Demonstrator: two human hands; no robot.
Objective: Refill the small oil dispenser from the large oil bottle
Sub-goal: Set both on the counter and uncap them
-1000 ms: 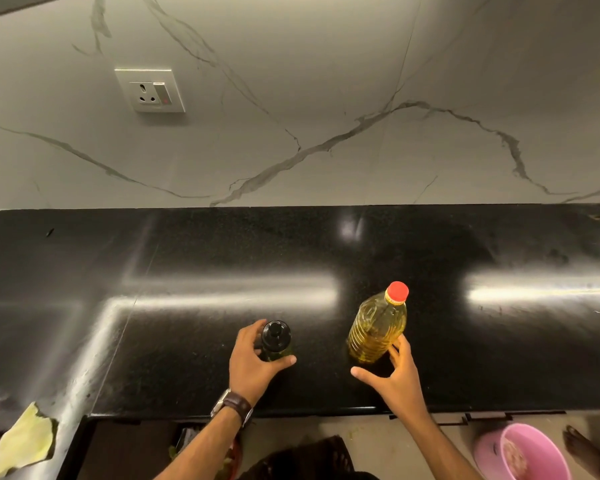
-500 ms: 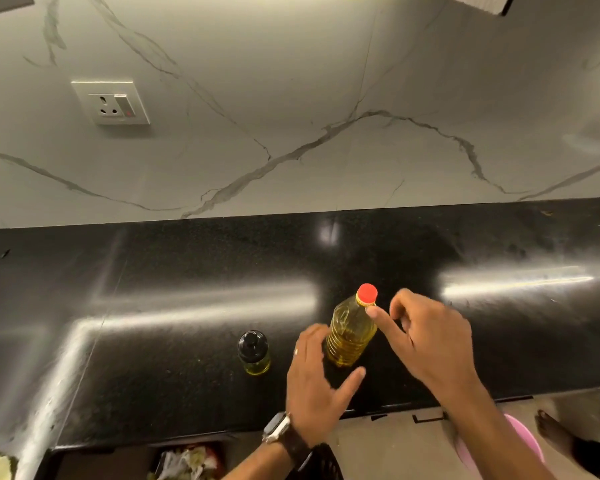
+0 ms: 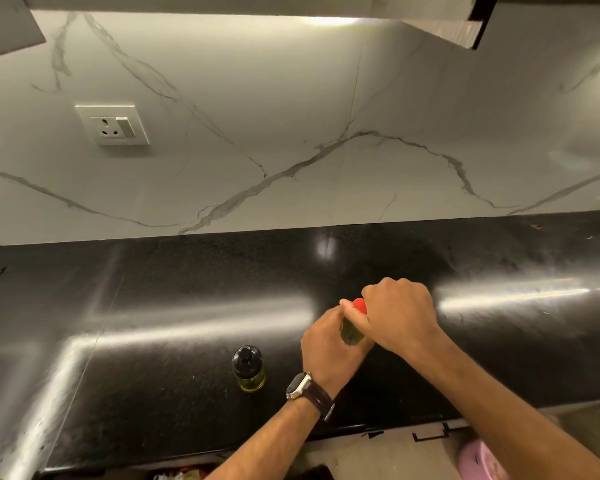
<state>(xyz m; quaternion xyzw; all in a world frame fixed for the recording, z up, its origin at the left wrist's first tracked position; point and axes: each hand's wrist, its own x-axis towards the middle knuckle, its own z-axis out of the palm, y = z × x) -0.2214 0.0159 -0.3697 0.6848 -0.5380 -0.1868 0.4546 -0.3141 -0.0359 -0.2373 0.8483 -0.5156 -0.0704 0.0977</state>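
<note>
The large oil bottle (image 3: 351, 333), clear plastic with yellow oil, stands on the black countertop (image 3: 153, 306) near its front edge, mostly hidden by my hands. My left hand (image 3: 329, 351), with a watch on the wrist, wraps around the bottle's body. My right hand (image 3: 399, 315) closes over the bottle's red cap (image 3: 360, 305) from above. The small oil dispenser (image 3: 248, 368), a squat glass bottle with a black top and a little yellow oil at the bottom, stands alone just left of my left wrist.
A white marbled wall with a power socket (image 3: 113, 125) rises behind the counter. A cabinet underside (image 3: 447, 26) hangs overhead. A pink bucket (image 3: 480, 460) stands on the floor at the lower right.
My left hand left the small dispenser and took hold of the large bottle's body. My right hand rose from beside the bottle and closed over its red cap. The view tilted upward.
</note>
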